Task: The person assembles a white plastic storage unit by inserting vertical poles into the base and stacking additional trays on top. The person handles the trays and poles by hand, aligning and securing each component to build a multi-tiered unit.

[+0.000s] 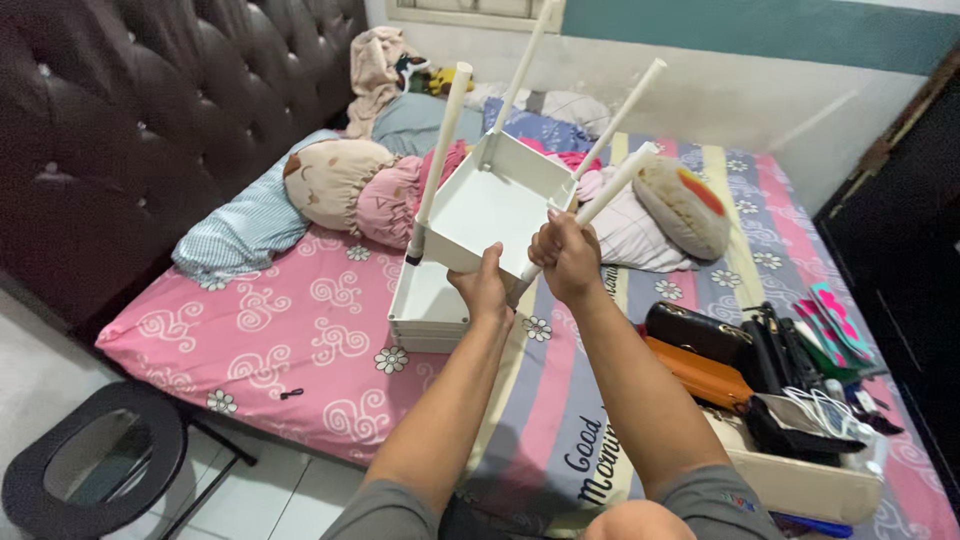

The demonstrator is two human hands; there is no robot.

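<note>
I'm closing my right hand (pixel 568 256) tight around one white leg tube (pixel 600 200), fist fully wrapped. My left hand (pixel 484 290) is gripping the lower edge of the white tray (pixel 495 205) — fingers curled over the rim. I'm holding the tray tilted above the bed (pixel 300 330), four tubes sticking up (one has a dark tip). More white trays (pixel 428 310) are lying stacked just under it on the pink sheet. Pillows (pixel 340 180) sitting behind, a box of bags (pixel 790 470) to my right.

Four white poles (pixel 440 165), two white trays (pixel 495 205), two hands (pixel 565 255).
</note>
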